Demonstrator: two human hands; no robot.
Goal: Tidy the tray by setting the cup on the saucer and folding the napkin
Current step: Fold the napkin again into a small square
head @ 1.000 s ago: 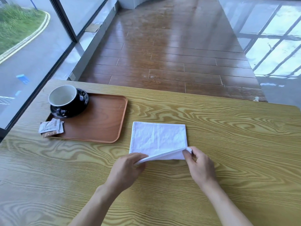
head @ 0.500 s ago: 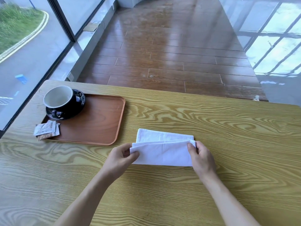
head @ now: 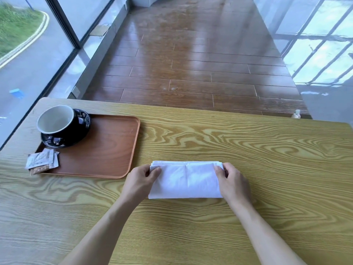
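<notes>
A white napkin lies on the wooden table, folded over into a long strip, to the right of the brown tray. My left hand pinches its far left corner and my right hand pinches its far right corner. The folded edges line up at the far side. On the tray's far left corner a black cup with a white inside stands on a black saucer.
Several sugar packets lie over the tray's near left edge. Floor-to-ceiling glass runs along the left of the table. Beyond the table's far edge is brown plank floor.
Both hands lifted the napkin's near edge and carried it over to the far edge, folding the napkin in half. The cup, saucer and tray have not moved.
</notes>
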